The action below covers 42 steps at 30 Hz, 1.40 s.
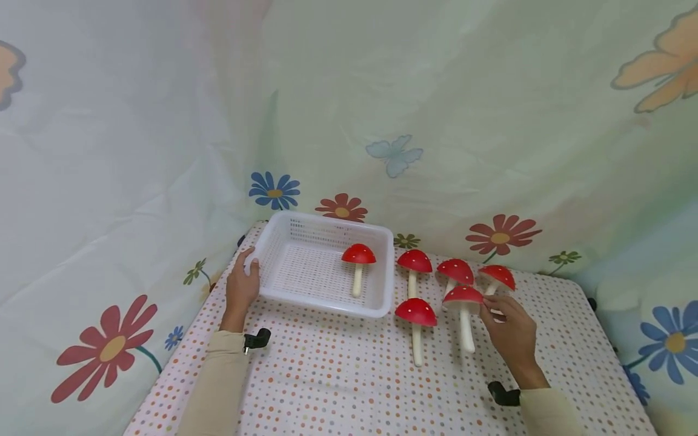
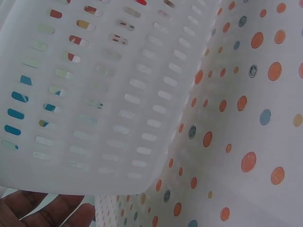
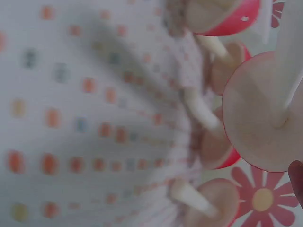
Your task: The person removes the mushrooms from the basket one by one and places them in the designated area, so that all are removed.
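Observation:
A white slotted plastic basket stands at the table's back left, with one toy mushroom inside, red-capped with white dots. My left hand grips the basket's left rim, thumb on the near side; in the left wrist view its fingers show beside the basket's wall. With fingertips and thumb my right hand pinches the cap edge of another toy mushroom, its white stem pointing down. The right wrist view shows that cap's pale underside and one fingertip at its edge.
Several more toy mushrooms are right of the basket: a near one, a back one, and others behind the held one. A dotted cloth covers the table. A flowered curtain hangs close behind.

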### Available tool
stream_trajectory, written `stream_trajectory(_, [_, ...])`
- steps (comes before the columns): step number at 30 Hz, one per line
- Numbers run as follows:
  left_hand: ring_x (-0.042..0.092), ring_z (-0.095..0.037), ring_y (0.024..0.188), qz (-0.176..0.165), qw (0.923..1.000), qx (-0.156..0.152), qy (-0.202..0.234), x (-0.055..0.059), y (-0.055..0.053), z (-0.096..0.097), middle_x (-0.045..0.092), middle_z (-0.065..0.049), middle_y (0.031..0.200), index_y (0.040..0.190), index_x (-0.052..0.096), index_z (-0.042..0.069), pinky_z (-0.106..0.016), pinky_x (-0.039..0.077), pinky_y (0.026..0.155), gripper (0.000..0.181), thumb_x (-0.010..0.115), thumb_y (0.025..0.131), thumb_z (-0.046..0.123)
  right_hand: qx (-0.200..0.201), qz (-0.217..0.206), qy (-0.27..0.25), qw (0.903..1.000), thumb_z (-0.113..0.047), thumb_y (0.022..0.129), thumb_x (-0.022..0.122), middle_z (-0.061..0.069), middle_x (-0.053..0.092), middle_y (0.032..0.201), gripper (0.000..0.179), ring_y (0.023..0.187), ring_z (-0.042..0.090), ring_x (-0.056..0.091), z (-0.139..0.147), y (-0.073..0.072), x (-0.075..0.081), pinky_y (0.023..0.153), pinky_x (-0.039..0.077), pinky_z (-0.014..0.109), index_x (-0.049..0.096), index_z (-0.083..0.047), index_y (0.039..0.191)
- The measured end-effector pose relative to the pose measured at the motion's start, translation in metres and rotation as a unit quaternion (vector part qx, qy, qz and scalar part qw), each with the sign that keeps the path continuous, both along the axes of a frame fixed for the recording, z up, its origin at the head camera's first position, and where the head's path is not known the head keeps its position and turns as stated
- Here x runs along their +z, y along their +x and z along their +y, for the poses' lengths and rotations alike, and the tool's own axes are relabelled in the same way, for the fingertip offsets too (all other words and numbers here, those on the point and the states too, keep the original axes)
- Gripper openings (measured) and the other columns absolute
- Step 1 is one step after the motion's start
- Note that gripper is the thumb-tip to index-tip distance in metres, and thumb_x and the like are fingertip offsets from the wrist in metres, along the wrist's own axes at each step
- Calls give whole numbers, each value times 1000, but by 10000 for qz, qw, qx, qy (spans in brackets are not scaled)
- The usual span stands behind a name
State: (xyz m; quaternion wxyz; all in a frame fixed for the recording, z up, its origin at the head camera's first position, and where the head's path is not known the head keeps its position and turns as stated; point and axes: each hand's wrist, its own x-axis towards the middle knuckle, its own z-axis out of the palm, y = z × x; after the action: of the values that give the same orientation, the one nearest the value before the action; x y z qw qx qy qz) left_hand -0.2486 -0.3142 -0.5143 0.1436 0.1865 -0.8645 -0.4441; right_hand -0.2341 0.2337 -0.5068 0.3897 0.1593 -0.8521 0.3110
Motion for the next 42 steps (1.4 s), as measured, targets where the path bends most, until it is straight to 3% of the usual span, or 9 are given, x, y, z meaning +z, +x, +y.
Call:
stream_trajectory(4, [50, -48, 127, -51, 10000, 14, 80, 1, 1, -2, 45, -23, 149, 150, 38, 27, -62, 42, 98, 47, 39, 105, 37, -109, -31, 154, 9998, 16, 68, 77, 17, 69, 91, 21, 90, -22, 50, 3, 9, -22, 77, 36, -7, 72, 9, 87])
stream_trajectory(10, [50, -48, 127, -26, 10000, 31, 84, -1, 1, -2, 45, -24, 149, 151, 37, 27, -62, 41, 99, 47, 38, 105, 37, -258, 177, 680, 9972, 12, 65, 79, 16, 69, 92, 22, 77, 22, 64, 1, 15, -38, 81, 32, -8, 72, 7, 86])
stream_trajectory(15, [50, -47, 128, -39, 9999, 92, 22, -3, 1, -3, 45, -23, 150, 151, 37, 27, -62, 42, 99, 47, 38, 105, 38, -557, -261, 1121, 9918, 6, 63, 85, 11, 67, 95, 28, 79, 25, 66, -6, 23, -37, 67, 47, 5, 72, 3, 87])
stream_trajectory(20, [52, -47, 124, -6, 9999, 124, -29, -3, 1, -5, 45, -24, 149, 151, 37, 26, -61, 42, 97, 48, 38, 105, 38, -774, -1437, 1220, 9790, 3, 69, 84, 14, 62, 104, 31, 89, 30, 64, -16, 35, -22, 66, 56, 44, 69, -2, 95])
stream_trajectory(24, [51, -48, 125, 17, 9999, 123, -44, -1, 2, -6, 45, -24, 149, 151, 37, 25, -62, 42, 98, 47, 38, 105, 37, -850, -2500, 1344, 9551, -1, 73, 81, 18, 59, 110, 30, 94, 33, 61, -24, 43, -9, 71, 54, 49, 66, -6, 98])
stream_trajectory(27, [50, -48, 126, 33, 9999, 139, -55, 0, 2, -6, 45, -25, 149, 150, 38, 25, -62, 41, 98, 47, 38, 105, 36, -892, -2965, 1469, 9394, -4, 76, 80, 20, 59, 112, 28, 94, 34, 60, -27, 48, -2, 68, 54, 46, 66, -6, 100])
stream_trajectory(32, [50, -48, 127, 21, 9999, 171, -17, -1, 1, -4, 45, -24, 150, 150, 38, 25, -62, 42, 98, 47, 38, 105, 37, -874, -3224, 1629, 9284, -10, 76, 81, 23, 61, 112, 30, 94, 36, 62, -25, 55, 12, 65, 54, 45, 67, -3, 103])
stream_trajectory(37, [54, -45, 120, -13, 9999, 120, 18, -3, -1, -1, 46, -23, 149, 151, 37, 27, -60, 43, 95, 47, 38, 105, 38, -742, -3397, 1741, 9213, -13, 78, 81, 21, 65, 106, 32, 81, 29, 63, -29, 56, 44, 56, 49, 36, 68, -3, 105])
stream_trajectory(42, [56, -45, 117, -57, 10000, 59, 45, -1, -1, 1, 48, -25, 146, 151, 37, 26, -59, 44, 93, 47, 38, 106, 37, -236, -3078, 1586, 9378, -16, 83, 78, 18, 69, 107, 32, 80, 28, 66, -56, 40, 78, 58, 53, 36, 67, -3, 110])
